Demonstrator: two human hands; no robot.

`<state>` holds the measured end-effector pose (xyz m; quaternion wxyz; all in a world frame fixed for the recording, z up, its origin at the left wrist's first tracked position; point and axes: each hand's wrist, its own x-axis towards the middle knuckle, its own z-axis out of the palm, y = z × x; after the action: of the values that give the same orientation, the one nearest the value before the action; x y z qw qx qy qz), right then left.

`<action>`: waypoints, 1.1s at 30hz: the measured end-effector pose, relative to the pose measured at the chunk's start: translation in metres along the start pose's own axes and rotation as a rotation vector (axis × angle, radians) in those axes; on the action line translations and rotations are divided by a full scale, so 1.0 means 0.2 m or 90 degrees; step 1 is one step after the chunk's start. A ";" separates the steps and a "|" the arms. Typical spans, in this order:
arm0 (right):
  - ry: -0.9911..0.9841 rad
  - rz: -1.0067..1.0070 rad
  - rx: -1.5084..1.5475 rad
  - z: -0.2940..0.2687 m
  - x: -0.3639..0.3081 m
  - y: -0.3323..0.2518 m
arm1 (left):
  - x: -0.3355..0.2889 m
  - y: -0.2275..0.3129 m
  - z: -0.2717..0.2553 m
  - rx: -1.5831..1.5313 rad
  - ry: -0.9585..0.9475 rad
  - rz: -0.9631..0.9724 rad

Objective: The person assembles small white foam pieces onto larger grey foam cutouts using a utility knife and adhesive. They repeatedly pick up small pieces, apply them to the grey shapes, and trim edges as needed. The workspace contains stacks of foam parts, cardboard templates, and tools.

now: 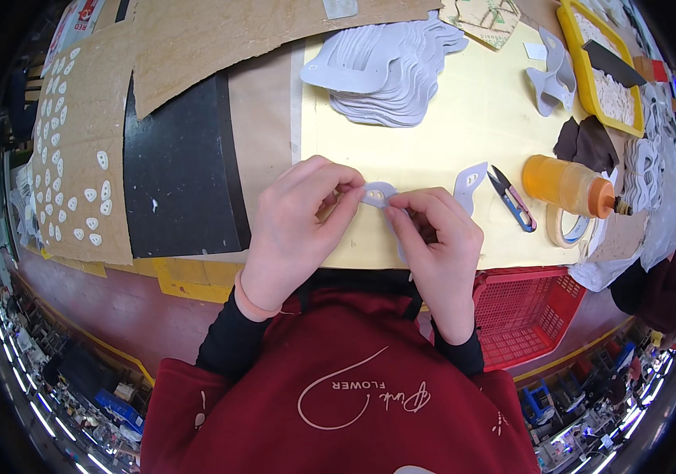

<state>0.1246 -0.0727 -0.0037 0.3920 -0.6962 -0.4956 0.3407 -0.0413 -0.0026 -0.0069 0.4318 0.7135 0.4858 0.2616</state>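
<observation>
At the far left, a brown cardboard sheet (77, 150) is lying on the tabletop (480, 103), carrying rows of small white teardrop-shaped pieces (89, 193). Just beside it a black mat (180, 174) is resting flat, with a larger torn cardboard piece (235, 39) overlapping its top edge.

Moving toward the middle, the left hand (294, 225) is pinching the left end of a small pale grey cut-out piece (379, 193) between thumb and fingertips, a pink band sitting at its wrist. The right hand (436, 237) is gripping the same piece from its right and lower side, so both hands are meeting close together, clamped on the piece just above the cream surface of the tabletop near its front edge. Behind the hands, a fanned stack of grey cut-out shapes (393, 75) is spreading out over the cream sheet.

Right of the hands, a single grey cut-out with holes (470, 183) is lying flat, just beside a pair of thread snips (512, 197). Next, an orange glue bottle (571, 186) is lying on its side, its nozzle pointing right, with a roll of tape (568, 227) near it. Farther back, a yellow tray (579, 59) is holding pale pieces. Below the tabletop edge, a red plastic basket (523, 312) is showing.
</observation>
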 end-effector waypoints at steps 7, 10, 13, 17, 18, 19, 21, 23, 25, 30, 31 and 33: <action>0.003 -0.004 -0.006 0.01 0.00 0.00 | 0.00 0.01 0.00 0.025 -0.004 0.005; 0.009 -0.012 -0.007 0.01 0.00 0.00 | 0.00 0.01 0.00 0.008 0.004 0.001; 0.012 -0.008 -0.003 0.01 -0.01 0.00 | -0.01 0.02 0.00 -0.019 0.001 -0.030; 0.016 -0.013 0.001 0.01 -0.01 0.01 | -0.01 0.02 0.01 -0.033 -0.001 -0.048; 0.017 -0.016 0.003 0.01 -0.01 0.01 | -0.01 0.02 0.02 -0.033 0.002 -0.056; 0.018 -0.018 0.004 0.01 -0.01 0.02 | -0.01 0.02 0.02 -0.033 0.006 -0.061; 0.020 -0.018 0.008 0.01 -0.01 0.02 | -0.01 0.03 0.03 -0.030 0.009 -0.076; 0.020 -0.017 0.010 0.02 -0.01 0.02 | -0.01 0.04 0.04 -0.022 0.007 -0.098; 0.021 -0.017 0.009 0.02 -0.01 0.02 | -0.01 0.05 0.04 -0.016 0.011 -0.107; 0.016 -0.030 0.004 0.01 -0.01 0.03 | 0.02 0.08 0.05 -0.011 0.007 -0.154; 0.014 -0.029 0.005 0.01 -0.01 0.03 | 0.03 0.09 0.04 -0.012 0.001 -0.172; 0.012 -0.028 0.007 0.01 -0.01 0.03 | 0.04 0.10 0.04 -0.018 -0.010 -0.200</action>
<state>0.1246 -0.0751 -0.0100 0.4078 -0.6865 -0.5049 0.3280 -0.0219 -0.0024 0.0067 0.4811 0.6247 0.5843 0.1920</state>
